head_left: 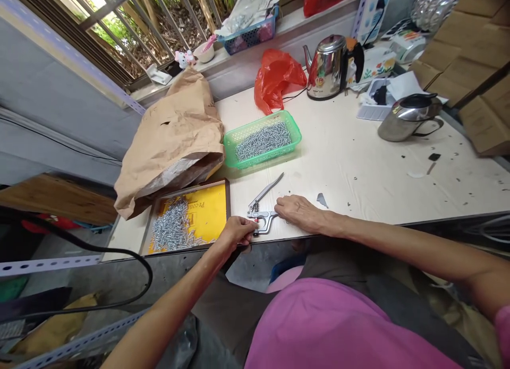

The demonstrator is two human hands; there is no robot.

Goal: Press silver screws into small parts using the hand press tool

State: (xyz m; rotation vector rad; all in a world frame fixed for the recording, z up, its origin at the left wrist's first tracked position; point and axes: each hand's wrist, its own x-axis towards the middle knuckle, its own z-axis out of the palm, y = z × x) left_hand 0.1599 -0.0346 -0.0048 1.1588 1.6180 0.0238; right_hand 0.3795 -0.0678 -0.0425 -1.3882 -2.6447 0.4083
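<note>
A pair of metal snap-fastener pliers lies at the table's front edge, one grey handle raised away from the other. My right hand is closed on the right end of the lower handle. At the jaw, my left hand is closed in a pinch; whatever sits between its fingertips is too small to make out. A bit of red shows at the jaw beside those fingertips. Left of my left hand is a shallow tray with a yellow bottom, holding a heap of small silvery metal parts.
A green plastic basket of similar metal parts stands behind the pliers. A large brown paper bag leans at the left. Further back are a red plastic bag, a kettle and a steel jug. Dark scraps dot the table's right side.
</note>
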